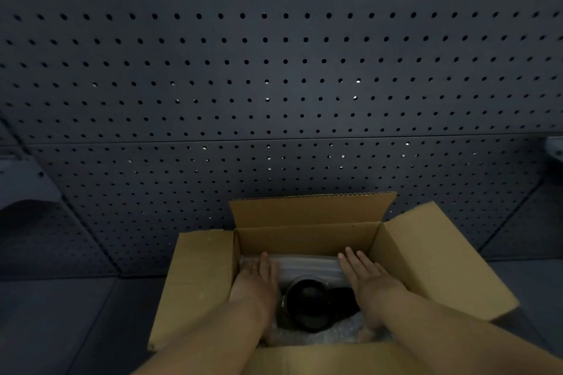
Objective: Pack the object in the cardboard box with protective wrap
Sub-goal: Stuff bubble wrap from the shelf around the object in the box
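Note:
An open cardboard box (304,237) stands at the bottom centre with its flaps spread out. Inside lies a dark round object (307,303) on clear bubble wrap (307,268) that lines the bottom. My left hand (257,278) lies flat with straight fingers on the wrap at the left of the object. My right hand (364,274) lies flat with straight fingers on the wrap at the object's right. Both forearms reach in over the near box wall. The object's lower edge is partly sunk in the wrap.
A dark pegboard wall (274,70) rises right behind the box. The box rests on a dark tabletop (76,313). Pale brackets sit at the far left (27,183) and far right (554,149) edges.

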